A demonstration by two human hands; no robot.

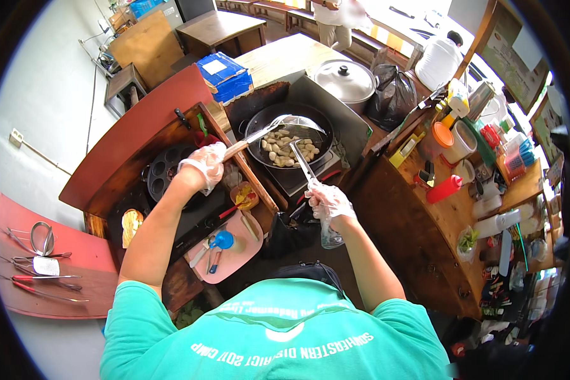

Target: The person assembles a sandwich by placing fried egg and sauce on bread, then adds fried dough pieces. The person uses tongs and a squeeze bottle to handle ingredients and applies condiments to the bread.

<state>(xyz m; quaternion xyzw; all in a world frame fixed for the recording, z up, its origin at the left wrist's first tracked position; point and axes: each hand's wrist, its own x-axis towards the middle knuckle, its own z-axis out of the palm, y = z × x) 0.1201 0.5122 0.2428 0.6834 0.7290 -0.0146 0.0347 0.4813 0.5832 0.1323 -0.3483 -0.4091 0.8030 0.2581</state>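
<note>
Head view: I have the left fingers (213, 156) wrapped around a skimmer (266, 130), the right fingers (323, 195) around a metal utensil (303, 163); beyond them, pale food pieces (282, 147) lie in a dark pan (258, 122), a silver lid (345, 82) farther off.

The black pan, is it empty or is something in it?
Not empty: a pile of pale lumps shows inside the pan. The strainer blocks part of the view.

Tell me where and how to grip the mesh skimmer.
Take the mesh skimmer by its wooden handle, ideally from the left: the handle slants out past the rim of the wok, away from the mesh head. The left hand grips there.
</note>
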